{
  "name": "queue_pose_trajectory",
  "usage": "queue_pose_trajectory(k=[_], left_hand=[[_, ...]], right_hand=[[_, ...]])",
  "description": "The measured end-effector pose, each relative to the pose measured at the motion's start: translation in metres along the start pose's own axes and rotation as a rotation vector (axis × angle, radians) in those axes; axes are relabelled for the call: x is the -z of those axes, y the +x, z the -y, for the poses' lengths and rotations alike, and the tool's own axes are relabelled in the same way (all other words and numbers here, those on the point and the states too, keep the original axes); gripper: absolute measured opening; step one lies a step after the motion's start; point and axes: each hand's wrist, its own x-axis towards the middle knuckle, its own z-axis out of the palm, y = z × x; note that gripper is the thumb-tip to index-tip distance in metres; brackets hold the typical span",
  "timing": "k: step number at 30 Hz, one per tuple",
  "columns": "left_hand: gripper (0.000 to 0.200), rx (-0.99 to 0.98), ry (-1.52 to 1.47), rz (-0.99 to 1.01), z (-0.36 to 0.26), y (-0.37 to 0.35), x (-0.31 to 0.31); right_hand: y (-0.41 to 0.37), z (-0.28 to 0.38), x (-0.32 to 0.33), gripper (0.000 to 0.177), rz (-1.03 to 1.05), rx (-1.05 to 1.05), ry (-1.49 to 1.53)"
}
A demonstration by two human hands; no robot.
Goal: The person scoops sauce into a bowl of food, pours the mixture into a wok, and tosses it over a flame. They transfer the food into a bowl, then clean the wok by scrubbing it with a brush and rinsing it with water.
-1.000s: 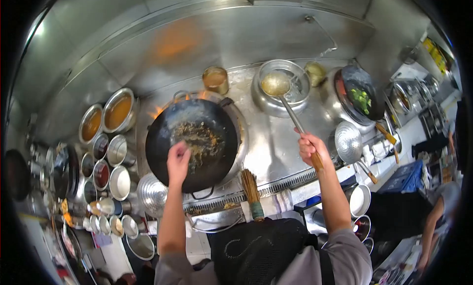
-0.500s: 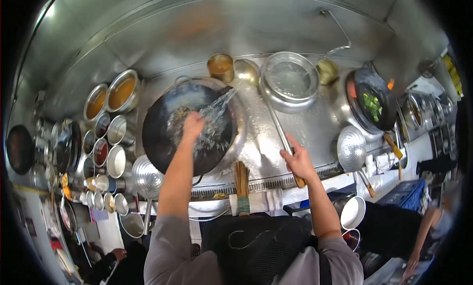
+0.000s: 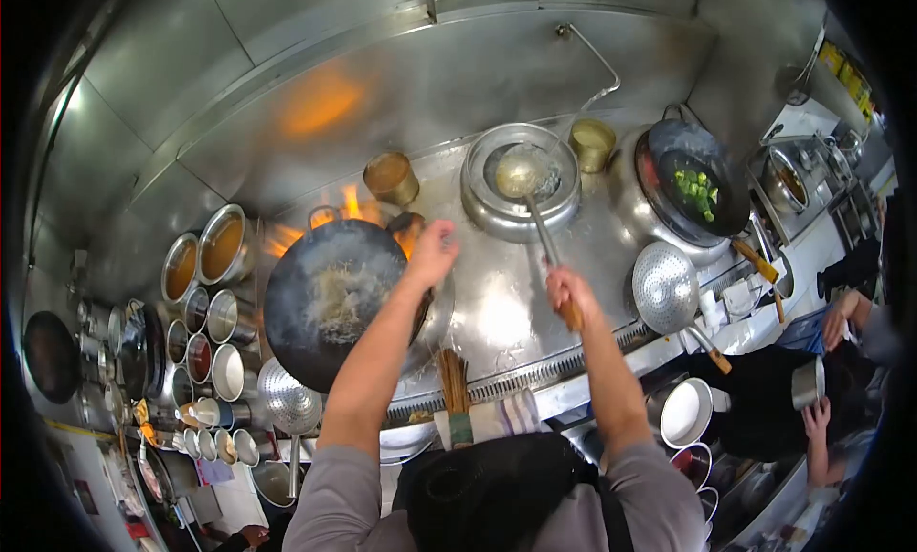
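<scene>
My right hand (image 3: 571,296) is wrapped round the wooden-ended handle of a ladle (image 3: 522,173). The ladle's bowl sits in the round steel pot of water (image 3: 478,197). My left hand (image 3: 434,256) is beside the right rim of a large black wok (image 3: 296,332), its fingers curled together; what they hold, if anything, is hidden. Steam rises from bubbling contents (image 3: 339,299) in the wok. Orange flames (image 3: 351,204) show behind its far rim. A dark object (image 3: 405,223) next to my left hand is lit by fire.
A perforated skimmer (image 3: 289,399) lies left and another skimmer (image 3: 665,289) right. A bamboo brush (image 3: 454,385) stands at the front edge. A second wok (image 3: 731,194) holds green vegetables (image 3: 695,191). Sauce bowls (image 3: 223,246) line the left. At right, a person's hand holds a metal container (image 3: 808,384).
My left hand has moved from over the wok to its right side, and the splashing water is gone. Flames have flared up. The ladle's bowl has moved from the stovetop into the water pot.
</scene>
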Motion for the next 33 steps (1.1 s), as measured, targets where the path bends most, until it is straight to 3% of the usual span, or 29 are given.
queue_pose_trajectory(k=[3,5,7,9,10,11,12,13,15,16,17,18,20,23,26,28,29,31,33], left_hand=[[0.047,0.074,-0.084,-0.059,-0.036,0.026,-0.053],[0.051,0.154,-0.138,-0.177,-0.037,0.051,-0.101],[0.054,0.189,-0.143,-0.251,-0.044,0.069,-0.128],[0.052,0.337,-0.618,-0.006,-0.086,0.072,-0.124],[0.052,0.346,-0.617,-0.005,-0.092,0.075,-0.128],[0.049,0.351,-0.419,-0.090,-0.094,0.078,-0.131],[0.045,0.357,-0.221,-0.170,-0.093,0.078,-0.133],[0.045,0.374,-0.222,-0.168,-0.088,0.077,-0.135],[0.038,0.188,0.057,-0.080,-0.071,0.072,-0.131],[0.038,0.207,0.053,-0.086,-0.054,0.065,-0.126],[0.039,0.000,0.122,-0.070,-0.030,0.055,-0.115],[0.040,-0.205,0.192,-0.050,-0.009,0.041,-0.100],[0.035,-0.036,0.280,0.170,-0.018,0.009,-0.032],[0.026,-0.003,0.349,0.026,0.025,-0.057,0.045],[0.019,0.223,0.233,-0.204,0.064,-0.127,0.105],[0.018,0.298,0.248,-0.390,0.088,-0.168,0.133],[0.018,0.324,0.221,-0.405,0.096,-0.184,0.144],[0.016,0.430,0.119,-0.415,0.128,-0.209,0.162],[0.015,0.412,0.077,-0.442,0.132,-0.216,0.165]], right_hand=[[-0.036,-0.029,-0.013,0.039,0.091,0.029,0.068],[-0.049,-0.043,-0.015,0.044,0.141,0.027,0.061],[-0.048,-0.053,-0.019,0.036,0.189,0.003,0.035],[-0.025,-0.064,-0.014,0.032,0.178,0.011,-0.011],[-0.001,-0.069,-0.007,0.028,0.153,0.072,-0.200],[0.016,-0.068,-0.004,0.024,0.127,0.129,-0.388],[0.026,-0.057,-0.010,0.024,0.060,0.091,-0.535],[0.033,-0.045,-0.016,0.025,-0.006,0.049,-0.686],[0.084,-0.084,0.022,0.029,-0.146,0.882,-1.086],[0.074,-0.064,0.009,0.031,-0.190,0.700,-1.014],[0.059,-0.034,-0.013,0.034,-0.228,0.520,-0.942],[0.055,-0.022,-0.019,0.035,-0.267,0.508,-1.001],[0.064,-0.006,-0.009,0.037,-0.290,0.495,-1.070],[0.090,0.002,0.017,0.042,-0.380,0.595,-1.355],[0.116,0.009,0.030,0.036,-0.483,0.682,-1.620],[0.118,0.029,0.021,0.022,-0.222,0.110,-1.079],[0.108,0.038,0.021,0.022,-0.226,0.112,-1.089],[0.091,0.058,0.013,0.012,0.007,-0.330,-0.028],[0.047,0.056,-0.028,0.013,-0.059,-0.240,-0.092]])
